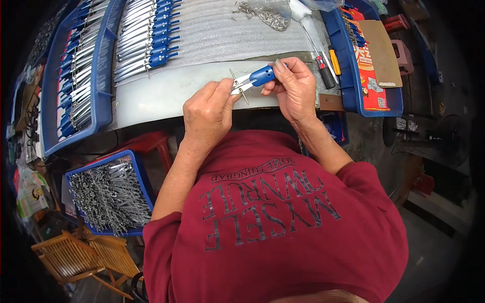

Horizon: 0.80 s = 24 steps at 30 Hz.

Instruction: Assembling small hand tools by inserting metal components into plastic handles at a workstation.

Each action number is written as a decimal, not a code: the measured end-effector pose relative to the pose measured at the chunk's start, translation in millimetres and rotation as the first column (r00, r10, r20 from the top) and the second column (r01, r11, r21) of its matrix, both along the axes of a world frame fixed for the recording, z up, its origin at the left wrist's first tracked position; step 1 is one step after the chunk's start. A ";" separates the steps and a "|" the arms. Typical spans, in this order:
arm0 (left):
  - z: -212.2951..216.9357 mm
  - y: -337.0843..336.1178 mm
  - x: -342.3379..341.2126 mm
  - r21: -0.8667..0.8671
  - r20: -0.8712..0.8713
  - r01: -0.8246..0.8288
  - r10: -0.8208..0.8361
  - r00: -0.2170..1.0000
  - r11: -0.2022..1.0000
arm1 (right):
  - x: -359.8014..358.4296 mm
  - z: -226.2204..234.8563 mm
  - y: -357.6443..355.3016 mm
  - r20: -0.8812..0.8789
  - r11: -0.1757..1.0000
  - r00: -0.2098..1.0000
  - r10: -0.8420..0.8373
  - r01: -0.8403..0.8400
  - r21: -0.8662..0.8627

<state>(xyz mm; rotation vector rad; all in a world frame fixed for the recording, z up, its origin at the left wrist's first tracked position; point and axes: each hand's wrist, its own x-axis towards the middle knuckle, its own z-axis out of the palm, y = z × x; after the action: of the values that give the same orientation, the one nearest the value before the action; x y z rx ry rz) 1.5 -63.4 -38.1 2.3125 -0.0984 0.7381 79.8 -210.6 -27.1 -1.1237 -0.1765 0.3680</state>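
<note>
Between my two hands, over the near edge of the worktable, is a slim metal piece with a blue plastic end (262, 76). My left hand (208, 110) is closed on its silvery metal strips, most of which the hand hides. A thin cross rod (245, 97) passes through the metal beside my left fingertips. My right hand (297, 93) pinches the far tip of the blue end between thumb and fingers. Small dark holes show in the blue plastic. Left of my hands lies a row of similar blue-ended metal pieces (159, 55) on white foam.
Blue trays (105, 101) of similar pieces stand left; another tray (353, 91) at right holds pieces and cardboard. Small metal parts (273, 19) spill from a clear bag. Screwdrivers (326, 73) lie right. Below left, a crate (142, 182) holds metal parts beside a wooden chair (68, 255).
</note>
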 end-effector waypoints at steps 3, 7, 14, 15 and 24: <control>-0.3 0.3 -0.2 0.000 0.007 -0.005 0.005 1.000 1.000 | -0.5 -0.9 1.0 0.000 1.000 1.000 -0.010 0.010 0.000; -2.7 0.5 0.0 -0.011 0.038 0.002 -0.001 0.999 1.000 | -2.6 -0.1 2.7 -0.014 1.000 1.000 -0.027 0.027 -0.013; -2.7 -0.5 -0.7 -0.037 -0.001 -0.002 0.002 1.000 0.999 | -3.5 -1.6 3.5 -0.033 0.999 0.999 -0.035 0.035 0.007; -2.5 -0.4 -0.6 -0.036 -0.010 -0.005 0.005 1.000 0.999 | -3.5 -1.6 3.6 -0.033 0.999 0.999 -0.038 0.038 0.000; 0.1 0.7 -1.8 -0.105 -0.065 0.017 -0.024 0.998 0.994 | -5.1 -2.1 3.4 -0.025 0.999 0.999 -0.035 0.035 0.010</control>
<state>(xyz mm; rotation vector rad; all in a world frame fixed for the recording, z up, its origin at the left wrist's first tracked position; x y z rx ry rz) -0.3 -62.7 -38.0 2.2305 -0.0516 0.6405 74.7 -207.3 -29.2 -1.1100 -0.1368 0.3495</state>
